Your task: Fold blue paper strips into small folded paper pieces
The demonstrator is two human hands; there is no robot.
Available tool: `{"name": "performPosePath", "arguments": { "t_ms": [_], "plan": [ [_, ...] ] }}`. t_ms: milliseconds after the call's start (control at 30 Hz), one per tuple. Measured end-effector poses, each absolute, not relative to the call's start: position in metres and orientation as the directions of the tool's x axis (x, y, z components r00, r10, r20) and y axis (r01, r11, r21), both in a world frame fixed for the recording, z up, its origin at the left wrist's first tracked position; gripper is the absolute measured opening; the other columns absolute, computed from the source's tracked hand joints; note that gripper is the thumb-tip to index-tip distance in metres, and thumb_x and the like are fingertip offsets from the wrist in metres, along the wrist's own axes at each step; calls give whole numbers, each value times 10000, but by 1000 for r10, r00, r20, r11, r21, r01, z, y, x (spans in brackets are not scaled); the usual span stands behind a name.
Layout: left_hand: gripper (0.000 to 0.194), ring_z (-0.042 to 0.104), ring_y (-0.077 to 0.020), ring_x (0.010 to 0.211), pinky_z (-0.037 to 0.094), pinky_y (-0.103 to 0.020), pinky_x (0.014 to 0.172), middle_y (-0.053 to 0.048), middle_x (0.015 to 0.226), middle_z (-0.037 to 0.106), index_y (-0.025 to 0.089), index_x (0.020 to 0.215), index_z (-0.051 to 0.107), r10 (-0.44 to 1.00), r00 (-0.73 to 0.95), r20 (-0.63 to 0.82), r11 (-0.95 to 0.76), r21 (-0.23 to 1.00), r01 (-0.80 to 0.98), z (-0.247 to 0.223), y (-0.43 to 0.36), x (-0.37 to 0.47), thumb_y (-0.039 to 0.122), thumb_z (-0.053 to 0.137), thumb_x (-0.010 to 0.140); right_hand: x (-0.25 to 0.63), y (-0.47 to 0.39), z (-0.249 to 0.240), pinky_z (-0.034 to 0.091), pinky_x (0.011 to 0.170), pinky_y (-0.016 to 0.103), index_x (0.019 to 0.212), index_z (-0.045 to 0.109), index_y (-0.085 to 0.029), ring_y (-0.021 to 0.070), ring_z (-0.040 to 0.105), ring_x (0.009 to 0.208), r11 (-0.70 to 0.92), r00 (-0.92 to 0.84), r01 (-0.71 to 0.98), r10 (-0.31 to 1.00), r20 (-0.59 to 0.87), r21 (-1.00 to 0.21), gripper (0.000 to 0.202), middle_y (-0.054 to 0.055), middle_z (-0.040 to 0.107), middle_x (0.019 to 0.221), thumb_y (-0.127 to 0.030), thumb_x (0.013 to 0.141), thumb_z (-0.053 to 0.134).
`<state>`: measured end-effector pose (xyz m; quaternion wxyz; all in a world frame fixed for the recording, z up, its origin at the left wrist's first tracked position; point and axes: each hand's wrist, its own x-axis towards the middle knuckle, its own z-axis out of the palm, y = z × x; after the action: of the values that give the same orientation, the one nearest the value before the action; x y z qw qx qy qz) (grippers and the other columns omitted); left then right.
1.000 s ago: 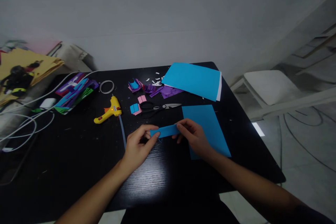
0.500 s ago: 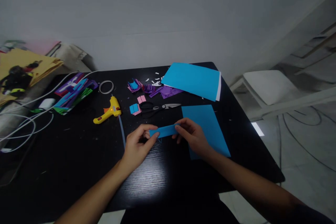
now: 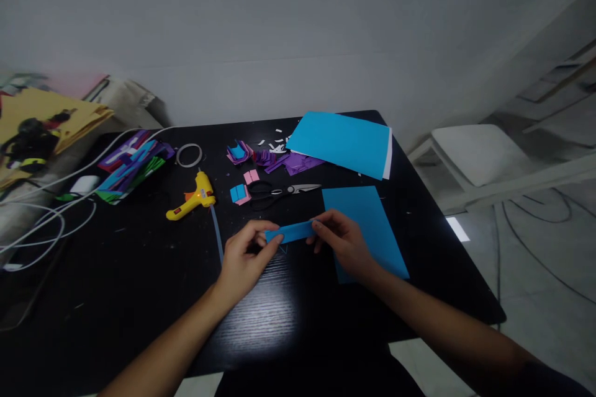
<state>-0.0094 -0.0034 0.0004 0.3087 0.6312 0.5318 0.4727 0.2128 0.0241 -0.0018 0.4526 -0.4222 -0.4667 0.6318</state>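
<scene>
Between my two hands a narrow blue paper strip (image 3: 297, 232) is held nearly level above the black table. My left hand (image 3: 246, 252) pinches its left end between thumb and fingers. At the other end, my right hand (image 3: 339, 239) grips it the same way, thumb toward me. Under my right wrist lies a blue sheet (image 3: 372, 223) of paper. Just beyond the strip are black-handled scissors (image 3: 298, 188), blades pointing right. Small folded blue pieces (image 3: 237, 193) and a pink piece (image 3: 251, 176) sit left of them.
A yellow glue gun (image 3: 198, 196) with a glue stick lies left on the black table (image 3: 153, 298). Behind are a tape roll (image 3: 189, 155), purple scraps (image 3: 302, 162) and stacked blue sheets (image 3: 342, 141). White cables (image 3: 60, 217) and folded coloured paper (image 3: 135, 164) occupy the left side.
</scene>
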Motion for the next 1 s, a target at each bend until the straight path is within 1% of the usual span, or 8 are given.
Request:
{"name": "performPosePath", "arguments": {
  "t_ms": [133, 300, 400, 567, 733, 1000],
  "plan": [
    [144, 574, -112, 588, 482, -212, 578, 48, 671, 609, 204, 999, 744, 966, -24, 256, -229, 901, 367, -1, -3, -9, 265, 787, 875, 214, 24, -1, 565, 545, 290, 909, 712, -211, 172, 679, 614, -167, -238, -186, 964, -121, -968, 360, 15, 724, 708, -562, 884, 788],
    [140, 573, -109, 583, 479, -210, 577, 52, 670, 609, 208, 1003, 738, 969, -10, 247, -227, 903, 366, 0, -4, -9, 266, 781, 884, 215, 25, -1, 554, 553, 284, 878, 705, -209, 157, 659, 569, -181, -229, -168, 963, -140, -969, 427, 17, 721, 704, -633, 928, 707],
    [142, 572, -108, 588, 482, -210, 583, 51, 674, 605, 207, 1006, 737, 969, -11, 248, -227, 902, 368, 0, -4, -9, 266, 780, 884, 215, 25, -2, 556, 554, 284, 865, 693, -205, 161, 663, 572, -187, -237, -175, 961, -143, -967, 463, 18, 707, 686, -663, 933, 682],
    [152, 590, -118, 599, 491, -220, 589, 43, 677, 613, 205, 1002, 744, 969, -17, 246, -220, 897, 383, -1, -4, -9, 275, 787, 874, 213, 25, -1, 576, 543, 283, 870, 686, -211, 174, 679, 624, -174, -237, -184, 963, -128, -967, 400, 18, 707, 717, -603, 890, 766],
    [142, 593, -119, 590, 489, -220, 577, 41, 670, 623, 206, 987, 745, 969, -23, 246, -219, 896, 388, 1, -4, -9, 276, 784, 869, 211, 25, -1, 581, 539, 277, 887, 689, -215, 146, 645, 565, -148, -232, -161, 967, -108, -976, 368, 7, 708, 700, -570, 886, 785],
    [130, 584, -115, 587, 485, -212, 570, 43, 667, 623, 207, 980, 743, 965, -23, 260, -233, 897, 377, 1, -3, -9, 268, 781, 872, 211, 25, -2, 601, 551, 297, 925, 686, -218, 146, 644, 561, -151, -219, -143, 969, -118, -978, 370, 4, 712, 725, -560, 860, 808]
  ]
}}
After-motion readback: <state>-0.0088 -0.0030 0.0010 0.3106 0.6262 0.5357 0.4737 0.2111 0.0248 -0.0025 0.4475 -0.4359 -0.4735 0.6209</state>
